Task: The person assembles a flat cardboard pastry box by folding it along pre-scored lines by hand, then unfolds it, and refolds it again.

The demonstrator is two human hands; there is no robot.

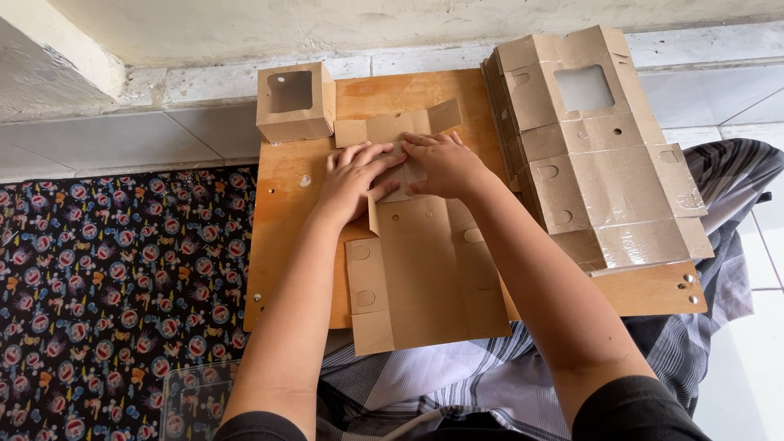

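A flat brown cardboard box blank [425, 269] lies on a wooden board [282, 204] across my lap. My left hand [353, 178] and my right hand [443, 163] press side by side on its far part, fingers spread flat over a fold. Past my fingertips, the blank's far flaps [392, 125] stick out. Neither hand grips anything; both rest palm down on the cardboard.
A finished small cardboard box with a window [294, 102] stands at the board's far left corner. A stack of flat blanks with clear windows [596, 155] lies on the right. A patterned dark mat [106, 286] is at left, a clear plastic lid [192, 400] near my left elbow, white floor tiles behind.
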